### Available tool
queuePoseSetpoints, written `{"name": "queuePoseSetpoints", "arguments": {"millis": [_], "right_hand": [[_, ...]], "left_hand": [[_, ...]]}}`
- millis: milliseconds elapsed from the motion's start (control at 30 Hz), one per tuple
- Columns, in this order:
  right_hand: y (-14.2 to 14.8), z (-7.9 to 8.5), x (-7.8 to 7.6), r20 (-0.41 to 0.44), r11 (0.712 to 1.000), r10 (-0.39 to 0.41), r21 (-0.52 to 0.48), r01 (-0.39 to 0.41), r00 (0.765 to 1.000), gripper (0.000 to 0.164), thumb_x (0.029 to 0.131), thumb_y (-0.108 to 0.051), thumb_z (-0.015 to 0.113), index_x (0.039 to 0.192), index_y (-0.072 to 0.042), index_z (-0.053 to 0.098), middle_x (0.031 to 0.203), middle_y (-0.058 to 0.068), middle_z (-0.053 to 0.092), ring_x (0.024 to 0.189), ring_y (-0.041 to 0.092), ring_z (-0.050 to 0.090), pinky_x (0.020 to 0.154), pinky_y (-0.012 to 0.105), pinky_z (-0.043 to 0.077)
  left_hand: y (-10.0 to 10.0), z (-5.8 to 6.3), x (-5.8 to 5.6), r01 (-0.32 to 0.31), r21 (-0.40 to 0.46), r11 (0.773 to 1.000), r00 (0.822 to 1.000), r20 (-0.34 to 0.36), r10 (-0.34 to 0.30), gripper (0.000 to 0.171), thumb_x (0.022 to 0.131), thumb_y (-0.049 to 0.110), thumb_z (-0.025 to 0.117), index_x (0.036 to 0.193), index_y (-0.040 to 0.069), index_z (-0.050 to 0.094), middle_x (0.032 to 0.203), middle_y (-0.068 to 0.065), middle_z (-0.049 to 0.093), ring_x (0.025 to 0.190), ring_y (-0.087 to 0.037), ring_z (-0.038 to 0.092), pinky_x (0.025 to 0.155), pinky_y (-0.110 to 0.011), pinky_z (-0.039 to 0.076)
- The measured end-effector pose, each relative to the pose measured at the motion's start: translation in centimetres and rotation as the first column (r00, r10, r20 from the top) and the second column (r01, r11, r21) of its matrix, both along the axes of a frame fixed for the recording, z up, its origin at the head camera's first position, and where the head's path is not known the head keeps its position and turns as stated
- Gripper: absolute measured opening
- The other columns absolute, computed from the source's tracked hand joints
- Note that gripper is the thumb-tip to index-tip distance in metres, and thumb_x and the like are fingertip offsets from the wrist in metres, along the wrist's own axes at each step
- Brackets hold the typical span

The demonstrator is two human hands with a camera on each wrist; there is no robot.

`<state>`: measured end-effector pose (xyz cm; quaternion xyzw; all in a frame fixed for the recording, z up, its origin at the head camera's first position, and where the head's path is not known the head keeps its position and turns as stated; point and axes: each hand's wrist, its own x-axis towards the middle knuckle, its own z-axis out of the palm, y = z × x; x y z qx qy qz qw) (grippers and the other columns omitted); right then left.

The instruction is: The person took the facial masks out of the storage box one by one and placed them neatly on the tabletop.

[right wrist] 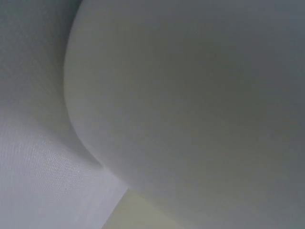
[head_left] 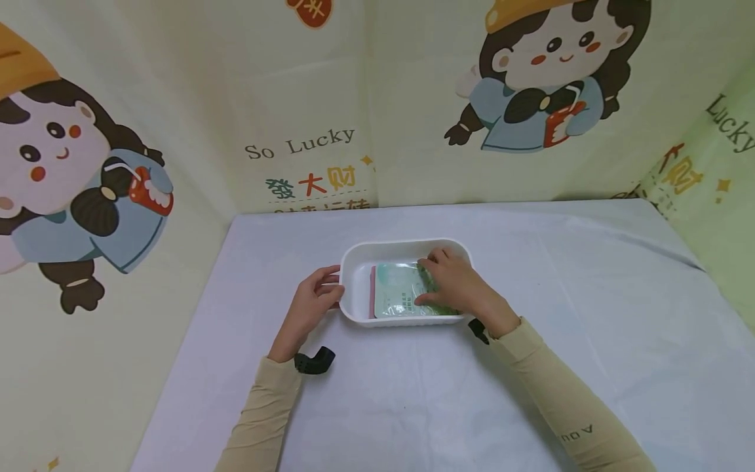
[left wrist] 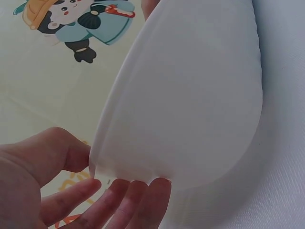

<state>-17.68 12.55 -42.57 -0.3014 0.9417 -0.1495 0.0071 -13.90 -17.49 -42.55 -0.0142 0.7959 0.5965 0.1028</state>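
Tray [head_left: 356,282], one of it, white and round-cornered, sits on the white cloth [head_left: 407,393] at the centre of the head view; inside it, toward the middle and right of its floor, lies one glossy green-and-white packet [head_left: 395,292], printed side up; one pink edge [head_left: 372,295] shows along the packet's left side, though I cannot tell how many packets lie in the stack.

Two hands are at work; the left hand [head_left: 309,298], half open, has hold of the tray's left end, and in the left wrist view its one thumb meets the rim while four fingers touch the outer wall; the right hand [head_left: 457,282] reaches over the tray's right end, thumb and forefinger parted widely on the packet; whether it grips the packet I cannot tell, for the right wrist view is mostly filled by the tray's outer wall.

Two beige sleeves [head_left: 265,406] come in from the lower left and lower right; two black wrist pieces [head_left: 315,360] show, one per arm; behind, two cartoon figures [head_left: 112,216] decorate the pale backdrop [head_left: 413,144], one at far left, one at upper right.
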Motion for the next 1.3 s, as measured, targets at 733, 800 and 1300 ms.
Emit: {"name": "queuePoseSetpoints", "arguments": {"millis": [733, 800, 1300], "right_hand": [[0.0, 0.5, -1.2, 0.098, 0.990, -0.020, -0.140, 0.033, 0.995, 0.036, 0.082, -0.005, 0.079, 0.117, -0.002, 0.068, 0.113, 0.012, 0.069, 0.107, 0.028, 0.065, 0.094, 0.043, 0.053], [0.1, 0.5, -1.3, 0.083, 0.987, -0.018, -0.156, 0.031, 0.996, 0.031, 0.083, -0.001, 0.076, 0.114, -0.003, 0.070, 0.111, 0.011, 0.071, 0.105, 0.028, 0.066, 0.092, 0.043, 0.054], [0.9, 0.3, -2.0, 0.092, 0.953, 0.031, -0.304, -0.002, 0.995, 0.022, 0.086, 0.002, 0.072, 0.105, -0.008, 0.075, 0.100, 0.004, 0.074, 0.093, 0.021, 0.068, 0.084, 0.039, 0.056]], "left_hand": [[0.1, -0.9, 0.2, -0.029, -0.018, 0.999, 0.999, -0.023, 0.029, 0.049, 0.095, 0.016, 0.064, 0.142, 0.012, 0.051, 0.130, -0.015, 0.061, 0.112, -0.029, 0.065, 0.083, -0.035, 0.060], [0.2, -0.9, 0.2, -0.029, -0.018, 0.999, 0.999, -0.026, 0.029, 0.049, 0.095, 0.015, 0.064, 0.142, 0.012, 0.051, 0.130, -0.015, 0.061, 0.112, -0.029, 0.064, 0.083, -0.034, 0.060], [0.2, -1.0, 0.1, -0.031, -0.027, 0.999, 0.999, -0.026, 0.031, 0.048, 0.095, 0.016, 0.065, 0.141, 0.011, 0.052, 0.130, -0.016, 0.061, 0.112, -0.030, 0.065, 0.083, -0.036, 0.060]]}}
